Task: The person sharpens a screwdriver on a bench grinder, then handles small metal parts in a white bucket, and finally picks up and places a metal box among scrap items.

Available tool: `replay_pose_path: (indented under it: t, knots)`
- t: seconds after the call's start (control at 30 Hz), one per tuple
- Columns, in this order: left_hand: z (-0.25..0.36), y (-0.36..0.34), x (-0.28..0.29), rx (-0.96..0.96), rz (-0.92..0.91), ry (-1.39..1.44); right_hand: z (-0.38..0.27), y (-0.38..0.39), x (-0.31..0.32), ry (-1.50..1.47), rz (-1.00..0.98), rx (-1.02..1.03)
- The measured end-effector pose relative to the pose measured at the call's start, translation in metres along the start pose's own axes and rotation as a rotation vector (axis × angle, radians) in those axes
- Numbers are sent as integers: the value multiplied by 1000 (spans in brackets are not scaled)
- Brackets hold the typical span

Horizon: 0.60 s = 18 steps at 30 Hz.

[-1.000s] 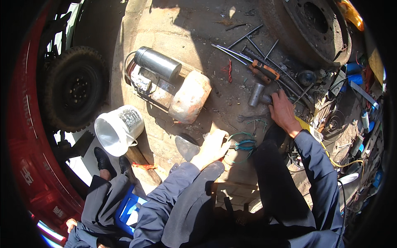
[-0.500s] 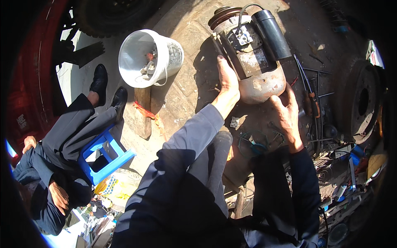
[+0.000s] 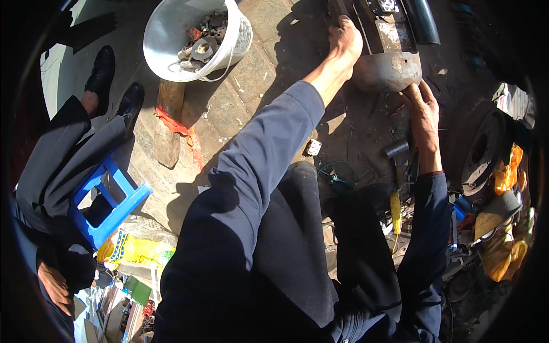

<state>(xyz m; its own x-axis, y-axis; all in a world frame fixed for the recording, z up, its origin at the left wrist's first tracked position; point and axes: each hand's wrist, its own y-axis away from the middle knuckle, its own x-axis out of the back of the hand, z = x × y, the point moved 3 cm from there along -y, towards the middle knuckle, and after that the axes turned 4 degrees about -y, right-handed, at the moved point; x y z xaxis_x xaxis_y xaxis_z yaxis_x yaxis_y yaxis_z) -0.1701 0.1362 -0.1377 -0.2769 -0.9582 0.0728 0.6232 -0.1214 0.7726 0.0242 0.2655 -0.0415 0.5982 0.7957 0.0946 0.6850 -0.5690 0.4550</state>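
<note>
A worn electric motor (image 3: pixel 382 73) with a rounded, rusty end cap is at the upper right, its far end cut off by the picture's edge. A black cylinder (image 3: pixel 422 23) runs along its right side, and a small white terminal block (image 3: pixel 388 6) sits on it. My left hand (image 3: pixel 346 46) is closed on the motor's left side edge, thumb on top. At the near right of the end cap, my right hand (image 3: pixel 424 114) grips with thumb and fingers; some fingertips are hidden beneath it.
A white bucket (image 3: pixel 239 43) with metal scraps stands upper left, near a wooden block (image 3: pixel 167 134). Another person's legs (image 3: pixel 68 137) and a blue stool (image 3: pixel 114 200) are at left. A yellow-handled hammer (image 3: pixel 395 211) and a loose white terminal block (image 3: pixel 314 147) lie nearer me.
The view has shifted, so the motor sits higher and further right, partly out of frame. Both hands stay on it. The yellow-handled hammer now shows beside my right forearm.
</note>
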Motion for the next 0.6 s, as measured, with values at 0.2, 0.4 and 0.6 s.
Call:
replay_pose_path:
  t: [0.2, 0.4, 0.6]
  knots:
    - [27, -27, 84, -351, -393, -20, -12, -20, 10, 80, -102, -42]
    - [-41, 48, 204, -429, -118, -3, 29, 9, 36, 86, 115, -66]
    - [-149, 106, 296, -293, 170, -601, 104, 90, 35, 174, 64, -260]
